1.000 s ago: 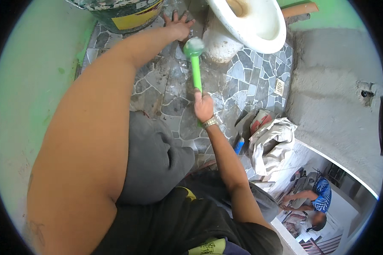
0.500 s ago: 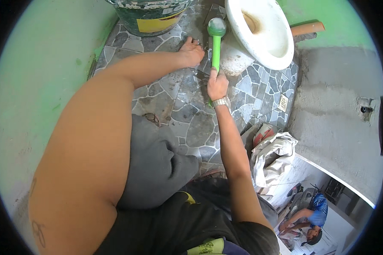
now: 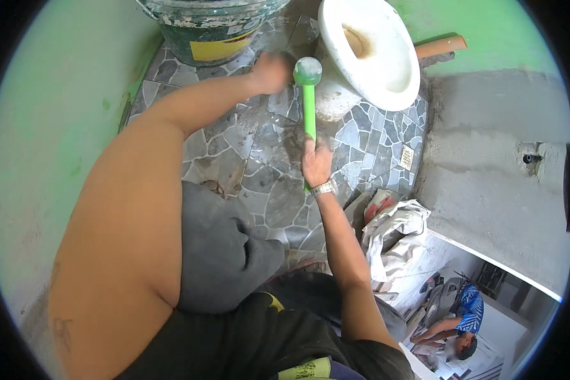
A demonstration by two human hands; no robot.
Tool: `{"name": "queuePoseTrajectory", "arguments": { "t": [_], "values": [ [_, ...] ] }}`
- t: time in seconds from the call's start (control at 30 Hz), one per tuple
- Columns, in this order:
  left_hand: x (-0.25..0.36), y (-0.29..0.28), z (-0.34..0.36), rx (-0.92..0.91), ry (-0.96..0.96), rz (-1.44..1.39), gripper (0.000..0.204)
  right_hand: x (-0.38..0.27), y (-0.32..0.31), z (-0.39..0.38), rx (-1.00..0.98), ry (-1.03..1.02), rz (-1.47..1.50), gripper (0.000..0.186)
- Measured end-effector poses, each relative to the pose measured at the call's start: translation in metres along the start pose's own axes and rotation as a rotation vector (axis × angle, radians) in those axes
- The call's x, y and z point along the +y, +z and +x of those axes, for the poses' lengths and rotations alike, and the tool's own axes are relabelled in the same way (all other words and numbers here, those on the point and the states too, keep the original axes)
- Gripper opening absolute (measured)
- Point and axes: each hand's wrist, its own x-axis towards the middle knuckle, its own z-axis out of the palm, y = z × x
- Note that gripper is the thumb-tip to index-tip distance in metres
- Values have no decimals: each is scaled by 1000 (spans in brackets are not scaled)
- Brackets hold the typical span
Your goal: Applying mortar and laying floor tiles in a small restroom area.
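My right hand [image 3: 317, 163] is closed around the green handle of a mallet [image 3: 308, 111]. Its rounded head, dusted white on the face, points away from me, left of the white toilet bowl [image 3: 396, 57]. My left hand [image 3: 273, 73] is smeared by motion just left of the mallet's head; its fingers cannot be made out. Below both hands lie grey irregular-patterned floor tiles [image 3: 285, 201] with pale joints. One tile near the toilet's base looks dark and dusty along its edges.
A dark green bucket [image 3: 225, 50] with a yellow label stands at the far left. Rumpled white sacks [image 3: 396, 237] lie to the right, beyond a floor drain [image 3: 406, 156]. An orange pipe [image 3: 441, 46] juts from the wall. Another person [image 3: 465, 320] crouches at the lower right.
The mallet in my right hand has come back toward me, away from the toilet's base. My left hand has shifted slightly and blurred. The whole view has moved a little.
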Motion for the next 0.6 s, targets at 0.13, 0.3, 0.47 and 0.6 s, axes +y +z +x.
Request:
{"name": "queuePoseTrajectory", "arguments": {
  "t": [0.13,0.3,0.47,0.6],
  "values": [
    [-17,-20,6,83,-116,-75,46,1,-18,-19,-245,202,140,49],
    [3,-71,-35,-14,-120,-85,71,26,-107,-56,-464,116,-32,43],
    [-35,-193,-101,218,248,-869,41,47,-249,-97,-447,-115,-562,34],
    [-122,-288,-61,34,-17,-492,21,24,-336,-136,-467,-49,-770,30]
  ]
}}
